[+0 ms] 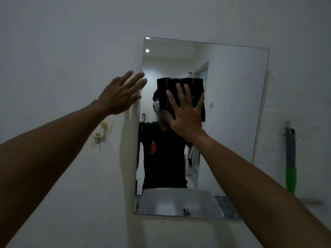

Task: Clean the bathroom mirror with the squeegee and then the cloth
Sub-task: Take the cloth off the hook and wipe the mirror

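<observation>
The right hand (186, 111) lies flat on the mirror (231, 111), fingers straight and spread, pressing a black cloth (180, 86) against the glass. The cloth sits a little above the mirror's centre; its top edge shows past the fingertips and one corner hangs down at 3 o'clock from the palm. The grip here is wide and flat, a press and not a pinch.

The left hand (120, 94) is at 9 o'clock from the cloth, on the wall (62, 51) at the mirror's left edge. Its fingers are straight and spread, the tips reaching the glass edge. It holds nothing.

The squeegee (290, 158) hangs upright on the wall at 3 o'clock from the mirror, apart from both hands. Its upper part is grey, its lower part green.

A small white holder (100, 131) is fixed to the wall at 6 o'clock from the left hand; what is in it is too dim to tell.

The mirror's lower part reflects a white basin (180, 201) with nothing in it. The reflection also shows a person in a dark shirt with a small red mark on the chest; no writing on it can be read.
</observation>
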